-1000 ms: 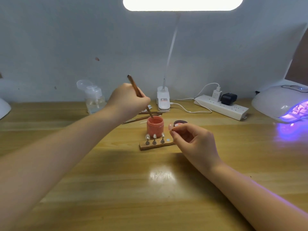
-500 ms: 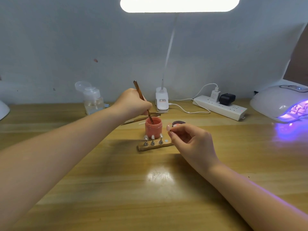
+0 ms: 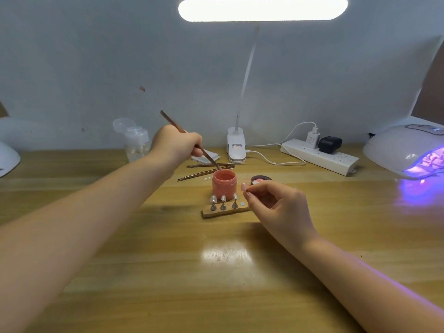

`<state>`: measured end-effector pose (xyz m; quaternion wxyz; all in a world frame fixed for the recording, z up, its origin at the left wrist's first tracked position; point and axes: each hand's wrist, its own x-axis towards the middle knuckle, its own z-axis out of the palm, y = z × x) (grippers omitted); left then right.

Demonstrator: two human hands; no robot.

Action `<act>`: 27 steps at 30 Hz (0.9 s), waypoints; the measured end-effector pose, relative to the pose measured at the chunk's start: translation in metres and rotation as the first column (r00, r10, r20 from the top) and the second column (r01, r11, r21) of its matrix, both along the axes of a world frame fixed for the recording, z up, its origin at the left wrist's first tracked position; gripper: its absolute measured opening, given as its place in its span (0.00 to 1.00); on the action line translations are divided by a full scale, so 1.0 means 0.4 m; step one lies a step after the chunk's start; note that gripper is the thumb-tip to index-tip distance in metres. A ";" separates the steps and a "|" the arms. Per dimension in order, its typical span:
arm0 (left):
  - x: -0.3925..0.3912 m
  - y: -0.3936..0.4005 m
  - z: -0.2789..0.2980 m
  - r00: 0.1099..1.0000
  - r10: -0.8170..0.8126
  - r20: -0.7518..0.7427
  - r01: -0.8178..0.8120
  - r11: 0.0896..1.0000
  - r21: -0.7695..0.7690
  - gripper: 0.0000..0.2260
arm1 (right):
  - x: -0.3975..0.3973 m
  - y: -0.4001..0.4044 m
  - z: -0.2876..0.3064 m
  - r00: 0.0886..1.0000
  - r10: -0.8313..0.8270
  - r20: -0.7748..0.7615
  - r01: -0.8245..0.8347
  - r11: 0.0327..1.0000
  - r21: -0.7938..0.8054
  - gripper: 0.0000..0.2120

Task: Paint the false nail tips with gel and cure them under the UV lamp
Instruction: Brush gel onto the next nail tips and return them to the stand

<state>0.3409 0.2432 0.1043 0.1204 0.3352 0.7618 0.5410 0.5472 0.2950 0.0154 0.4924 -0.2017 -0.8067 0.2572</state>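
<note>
An open coral gel jar (image 3: 224,184) stands mid-table. My left hand (image 3: 179,146) grips a thin brown brush (image 3: 182,131) whose tip dips into the jar's mouth. Just in front of the jar lies a small wooden holder (image 3: 224,211) with three silvery nail tips (image 3: 223,199) standing on pegs and one bare peg spot at its right end. My right hand (image 3: 278,203) pinches a pale pink nail tip (image 3: 243,187) at the holder's right end. The jar's dark lid (image 3: 260,180) lies behind that hand. The UV lamp (image 3: 406,150) glows purple at the far right.
Two spare brushes (image 3: 206,169) lie behind the jar beside a white pad. A clear pump bottle (image 3: 137,143), a clip desk lamp base (image 3: 236,146) and a white power strip (image 3: 319,156) with plugs and cables line the back wall. A white object (image 3: 7,158) sits at the left edge.
The brush has tilted from nearly upright back to a left lean, its tip still in the jar. My right hand keeps the pink nail tip in about the same place.
</note>
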 end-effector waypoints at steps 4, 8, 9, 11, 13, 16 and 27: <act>-0.039 -0.028 -0.019 0.985 0.037 0.169 -0.041 0.999 0.023 0.05 | -0.001 -0.001 -0.001 1.000 0.010 0.008 -0.010 1.000 0.003 0.04; -0.068 -0.050 -0.046 0.978 0.039 0.204 -0.048 0.998 0.039 0.07 | -0.002 -0.003 -0.002 1.000 0.017 0.017 -0.018 1.000 0.008 0.04; -0.073 -0.051 -0.049 0.974 0.030 0.226 -0.045 0.997 0.062 0.07 | -0.002 -0.002 -0.002 1.000 0.017 0.015 -0.017 1.000 0.008 0.04; -0.077 -0.049 -0.054 0.966 -0.002 0.260 -0.024 0.995 0.097 0.08 | -0.002 -0.002 -0.003 1.000 0.012 0.015 -0.012 1.000 0.007 0.04; -0.071 -0.042 -0.062 0.960 -0.040 0.276 0.011 0.994 0.106 0.10 | -0.002 -0.001 -0.002 1.000 0.009 0.013 -0.009 1.000 0.005 0.03; -0.064 -0.036 -0.077 0.957 -0.051 0.287 0.029 0.996 0.079 0.10 | -0.001 -0.002 -0.002 1.000 0.014 0.018 -0.014 1.000 0.002 0.03; -0.055 -0.052 -0.102 0.900 -0.051 0.432 -0.028 0.984 0.175 0.09 | -0.001 0.001 0.000 1.000 0.014 0.018 -0.014 1.000 -0.004 0.04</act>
